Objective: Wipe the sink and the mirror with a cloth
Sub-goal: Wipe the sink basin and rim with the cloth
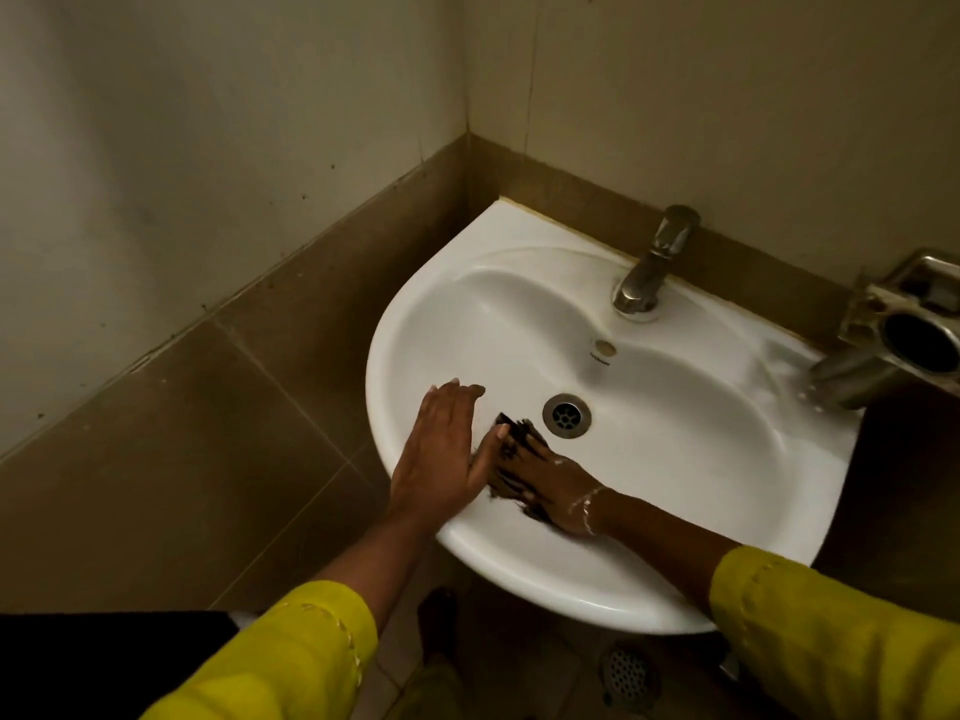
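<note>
- Since the cloth [514, 459] is a dark, limp, wet-looking wad pressed into the near-left slope of the sink [675, 589], just left of and below the drain [567, 414], it is judged light and soft, likely to bunch or slide on the glazed bowl; it would best be held flat under spread fingers, not pinched at an edge
- The right hand [550, 485] is laid over the cloth with fingers spread through it, pressing it to the bowl, not closed round it; white suds are seen on the wrist
- The left hand [441, 449] is held open and flat, fingers together, on the rim left of the drain; its thumb touches the cloth's edge; nothing is gripped by it
- The sink is judged hard, fixed and slippery where wet; a foamy patch is seen on its ledge far right of the drain
- Counted: one cloth; one sink; one drain; one tap [654, 262] on the ledge behind the drain; one overflow hole [604, 347] between tap and drain; two hands; two yellow sleeves [291, 662]
- No mirror is in view; one metal wall holder [914, 324] is seen at the right edge, beyond the sink
</note>
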Demonstrator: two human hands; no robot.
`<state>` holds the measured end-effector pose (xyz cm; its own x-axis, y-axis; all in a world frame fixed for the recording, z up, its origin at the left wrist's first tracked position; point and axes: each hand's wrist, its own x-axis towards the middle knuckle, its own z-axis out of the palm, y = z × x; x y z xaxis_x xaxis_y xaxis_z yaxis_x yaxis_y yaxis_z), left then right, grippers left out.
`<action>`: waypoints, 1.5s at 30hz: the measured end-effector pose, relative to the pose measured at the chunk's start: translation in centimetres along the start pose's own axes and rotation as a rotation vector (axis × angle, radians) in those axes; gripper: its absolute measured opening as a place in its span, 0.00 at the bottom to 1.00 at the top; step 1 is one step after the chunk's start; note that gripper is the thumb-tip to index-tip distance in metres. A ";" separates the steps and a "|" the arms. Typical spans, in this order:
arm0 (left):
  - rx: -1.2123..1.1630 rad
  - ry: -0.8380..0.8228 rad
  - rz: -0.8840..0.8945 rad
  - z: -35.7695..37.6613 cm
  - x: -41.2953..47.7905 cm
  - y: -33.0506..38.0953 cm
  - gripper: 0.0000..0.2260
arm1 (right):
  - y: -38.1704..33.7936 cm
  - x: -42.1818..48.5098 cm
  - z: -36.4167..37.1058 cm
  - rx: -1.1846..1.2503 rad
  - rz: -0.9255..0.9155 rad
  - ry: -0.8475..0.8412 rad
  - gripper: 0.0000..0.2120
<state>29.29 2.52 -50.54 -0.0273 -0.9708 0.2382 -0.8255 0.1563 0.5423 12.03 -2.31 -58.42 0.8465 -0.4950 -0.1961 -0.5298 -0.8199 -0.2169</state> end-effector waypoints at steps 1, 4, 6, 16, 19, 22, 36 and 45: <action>-0.001 0.003 0.004 0.0 0.0 0.0 0.24 | 0.8 -1.4 0.6 -0.001 -0.027 0.010 0.28; -0.004 0.010 0.017 -0.1 0.0 -0.1 0.26 | 2.7 -5.5 1.1 -0.003 -0.018 0.037 0.28; 0.005 0.016 0.023 -0.1 0.0 -0.1 0.27 | 4.3 -7.7 1.1 0.044 0.056 0.044 0.28; -0.022 0.035 0.024 0.0 -0.1 -0.1 0.28 | 8.3 -5.7 0.2 -0.224 0.461 0.047 0.43; -0.019 0.042 0.030 0.1 -0.2 0.0 0.28 | 8.3 -3.6 0.7 -0.240 0.466 0.016 0.42; -0.014 0.046 0.029 0.1 -0.1 0.0 0.28 | 7.8 -2.0 0.1 -0.415 0.375 0.109 0.29; -0.005 0.052 0.041 0.3 -0.1 -0.5 0.27 | 8.3 -0.8 -4.6 -0.996 0.398 0.093 0.20; -0.003 0.078 0.053 0.4 -0.2 -0.6 0.26 | 8.1 -2.4 -4.7 -0.913 0.377 0.111 0.16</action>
<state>29.58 2.56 -51.28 -0.0270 -0.9441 0.3284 -0.8223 0.2078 0.5297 5.92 -9.11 -55.26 0.6563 -0.7545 -0.0001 -0.5603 -0.4875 0.6696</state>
